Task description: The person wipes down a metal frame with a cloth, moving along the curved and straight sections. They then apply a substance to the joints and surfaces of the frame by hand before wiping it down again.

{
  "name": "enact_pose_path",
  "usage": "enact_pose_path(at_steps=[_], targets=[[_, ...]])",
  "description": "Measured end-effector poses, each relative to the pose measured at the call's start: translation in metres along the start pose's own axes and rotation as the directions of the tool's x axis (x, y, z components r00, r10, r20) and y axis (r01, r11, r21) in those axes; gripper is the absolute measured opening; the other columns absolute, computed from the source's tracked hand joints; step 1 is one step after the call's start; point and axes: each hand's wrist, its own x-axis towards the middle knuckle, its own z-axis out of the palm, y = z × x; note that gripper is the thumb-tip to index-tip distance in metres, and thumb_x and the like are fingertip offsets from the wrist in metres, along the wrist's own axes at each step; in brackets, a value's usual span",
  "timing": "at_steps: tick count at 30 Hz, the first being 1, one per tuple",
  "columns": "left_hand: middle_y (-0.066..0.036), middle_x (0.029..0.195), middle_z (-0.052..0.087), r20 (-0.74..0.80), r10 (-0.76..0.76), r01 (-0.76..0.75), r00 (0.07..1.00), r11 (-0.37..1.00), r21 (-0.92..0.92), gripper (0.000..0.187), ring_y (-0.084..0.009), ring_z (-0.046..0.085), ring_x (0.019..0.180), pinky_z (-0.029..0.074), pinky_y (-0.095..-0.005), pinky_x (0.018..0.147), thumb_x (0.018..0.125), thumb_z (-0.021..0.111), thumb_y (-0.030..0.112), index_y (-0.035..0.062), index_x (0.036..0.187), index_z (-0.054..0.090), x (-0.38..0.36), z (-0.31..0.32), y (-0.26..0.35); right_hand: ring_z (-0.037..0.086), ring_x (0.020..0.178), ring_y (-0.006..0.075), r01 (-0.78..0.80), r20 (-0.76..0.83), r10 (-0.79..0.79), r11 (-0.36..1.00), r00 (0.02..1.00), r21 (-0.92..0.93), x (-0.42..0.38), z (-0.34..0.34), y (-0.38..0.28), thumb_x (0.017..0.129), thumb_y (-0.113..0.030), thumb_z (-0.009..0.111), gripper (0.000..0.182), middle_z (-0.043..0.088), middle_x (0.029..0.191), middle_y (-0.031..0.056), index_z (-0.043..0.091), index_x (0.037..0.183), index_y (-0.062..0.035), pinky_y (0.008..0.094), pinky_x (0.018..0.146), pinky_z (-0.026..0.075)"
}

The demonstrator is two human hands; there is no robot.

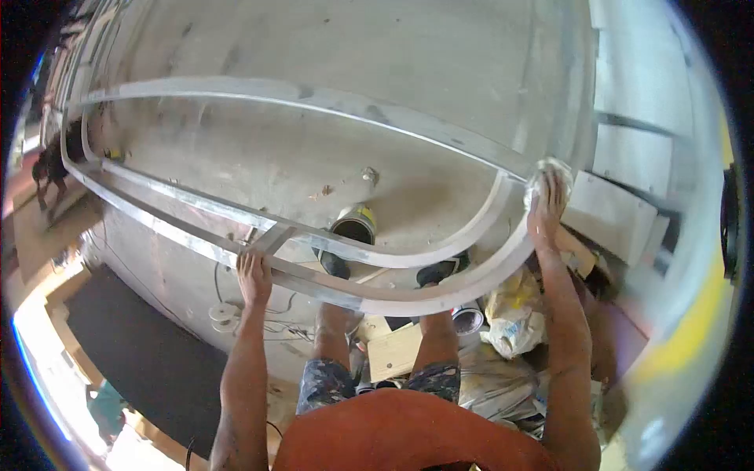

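Note:
A long pale metal frame (377, 260) with a curved right end lies across the view in front of my body. My left hand (255, 279) is closed over the frame's near rail, beside a short cross-piece (275, 238). At the right, my right hand (548, 206) presses a whitish crumpled cloth or pad (540, 174) against the frame where the curve meets the far bars. What the pad is made of cannot be made out.
Below the frame, an open can (355, 226) stands on the concrete floor near my feet. Bags (510, 334) and wood scraps (394, 351) lie near my legs. White panels (620, 216) are at right, a dark board (145, 353) at lower left. Another person (106, 410) is partly visible there.

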Motion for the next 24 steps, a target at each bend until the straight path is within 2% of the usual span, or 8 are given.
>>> enact_pose_path(at_steps=[3, 4, 7, 10, 12, 16, 21, 24], targets=[[-0.014, 0.097, 0.067, 0.025, -0.116, 0.116, 0.993, 0.993, 0.007, 0.013, -0.0351, 0.06, 0.101, 0.041, -0.0482, 0.099, 0.089, 0.061, 0.011, 0.0023, 0.097, 0.064, 0.02, 0.011, -0.03, 0.037, 0.144, 0.0343, 0.22, 0.154, -0.268, 0.936, 0.951, 0.275, 0.088, 0.012, -0.096, 0.097, -0.014, 0.054, 0.05, 0.045, 0.152, 0.0135, 0.049, 0.147, -0.0132, 0.0474, 0.12, 0.028], [-0.014, 0.097, 0.067, 0.035, -0.128, 0.128, 0.991, 0.992, -0.004, 0.013, -0.0351, 0.06, 0.101, 0.041, -0.0482, 0.099, 0.089, 0.061, 0.011, 0.0023, 0.097, 0.064, 0.021, 0.009, -0.029, 0.041, 0.14, 0.034, 0.057, 0.336, -0.167, 0.948, 0.927, 0.313, 0.13, 0.012, -0.163, 0.097, -0.013, 0.053, 0.046, 0.047, 0.15, 0.0111, 0.054, 0.143, -0.0177, 0.0461, 0.119, 0.03], [-0.01, 0.097, 0.071, -0.017, -0.241, 0.241, 0.97, 0.969, 0.047, 0.014, -0.03, 0.061, 0.1, 0.041, -0.0443, 0.099, 0.087, 0.064, 0.015, 0.0044, 0.095, 0.069, 0.034, 0.011, -0.012, 0.055, 0.122, 0.0325, 0.52, -0.145, -0.501, 0.838, 0.853, 0.164, 0.212, 0.062, -0.333, 0.096, -0.017, 0.056, 0.035, 0.056, 0.137, 0.0103, 0.059, 0.131, -0.0177, 0.0521, 0.106, 0.042], [-0.008, 0.096, 0.072, -0.081, -0.286, 0.29, 0.955, 0.955, 0.054, 0.015, -0.0272, 0.062, 0.098, 0.04, -0.0427, 0.102, 0.087, 0.062, 0.017, 0.008, 0.095, 0.071, 0.035, 0.014, -0.007, 0.056, 0.124, 0.0317, 0.396, -0.389, -0.303, 0.899, 0.87, 0.187, 0.27, 0.132, -0.484, 0.097, -0.018, 0.054, 0.031, 0.059, 0.133, 0.0089, 0.062, 0.127, -0.0166, 0.0566, 0.108, 0.041], [-0.007, 0.097, 0.072, -0.068, -0.279, 0.283, 0.958, 0.958, 0.045, 0.016, -0.0273, 0.062, 0.098, 0.04, -0.0428, 0.102, 0.087, 0.061, 0.016, 0.0083, 0.096, 0.071, 0.031, 0.013, -0.011, 0.055, 0.127, 0.0328, 0.531, -0.454, -0.406, 0.826, 0.793, 0.19, 0.295, 0.143, -0.527, 0.098, -0.021, 0.054, 0.032, 0.059, 0.137, 0.0082, 0.062, 0.128, -0.0192, 0.057, 0.109, 0.041], [-0.007, 0.092, 0.068, 0.028, -0.223, 0.22, 0.974, 0.973, 0.074, 0.016, -0.0295, 0.062, 0.096, 0.041, -0.0447, 0.099, 0.085, 0.061, 0.016, 0.0086, 0.097, 0.069, 0.035, 0.008, -0.012, 0.055, 0.128, 0.0328, 0.589, -0.209, -0.558, 0.794, 0.803, 0.148, 0.256, 0.108, -0.395, 0.097, -0.022, 0.055, 0.042, 0.057, 0.14, 0.0072, 0.054, 0.14, -0.0224, 0.0501, 0.108, 0.045], [-0.01, 0.085, 0.063, 0.054, 0.062, -0.059, 0.997, 0.997, -0.057, 0.003, -0.0321, 0.06, 0.088, 0.044, -0.0455, 0.082, 0.083, 0.064, 0.008, 0.0079, 0.086, 0.063, 0.052, -0.013, -0.06, 0.052, 0.127, 0.036, 0.177, 0.265, -0.197, 0.979, 0.944, 0.099, 0.108, 0.021, -0.099, 0.084, -0.016, 0.073, 0.064, 0.056, 0.137, 0.014, 0.05, 0.144, -0.0133, 0.0486, 0.109, 0.04], [-0.011, 0.092, 0.067, -0.002, -0.009, 0.009, 1.0, 0.998, 0.07, 0.011, -0.0315, 0.063, 0.096, 0.046, -0.0451, 0.088, 0.079, 0.066, 0.009, 0.0077, 0.089, 0.069, 0.078, -0.029, -0.106, 0.047, 0.127, 0.0395, 0.007, 0.344, 0.055, 0.984, 0.937, -0.177, 0.06, -0.001, -0.037, 0.08, -0.029, 0.079, 0.084, 0.05, 0.138, 0.0189, 0.038, 0.151, -0.0135, 0.0505, 0.108, 0.037]])
